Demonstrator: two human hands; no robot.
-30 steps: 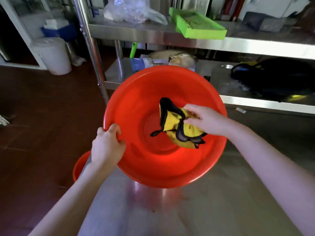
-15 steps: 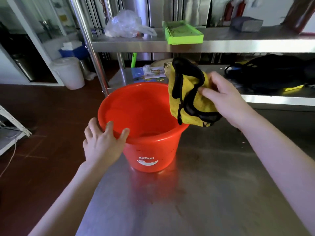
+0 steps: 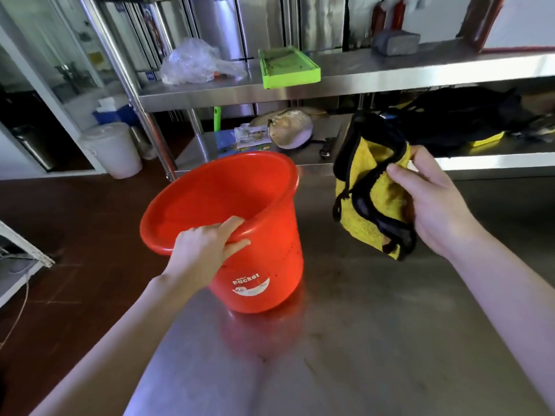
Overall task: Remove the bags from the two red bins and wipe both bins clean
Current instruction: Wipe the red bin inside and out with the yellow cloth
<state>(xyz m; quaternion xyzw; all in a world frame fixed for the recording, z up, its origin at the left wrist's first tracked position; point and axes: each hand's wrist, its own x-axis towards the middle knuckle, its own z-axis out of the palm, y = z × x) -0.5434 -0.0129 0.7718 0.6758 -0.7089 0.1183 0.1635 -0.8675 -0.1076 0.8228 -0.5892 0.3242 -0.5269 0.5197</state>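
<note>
Our left hand (image 3: 207,247) clamped on the tilted red bin's (image 3: 255,235) near rim at the counter's (image 3: 360,340) left edge, right hand (image 3: 432,202) raised, fist around our yellow cloth (image 3: 381,202).

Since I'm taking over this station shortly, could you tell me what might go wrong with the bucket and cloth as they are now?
The red bucket is tilted near the steel table's left edge, steadied only by the left hand gripping its rim; a slip could drop it to the floor. The yellow cloth in the right hand has a loose black trim strand dangling, which might snag on the rim.
</note>
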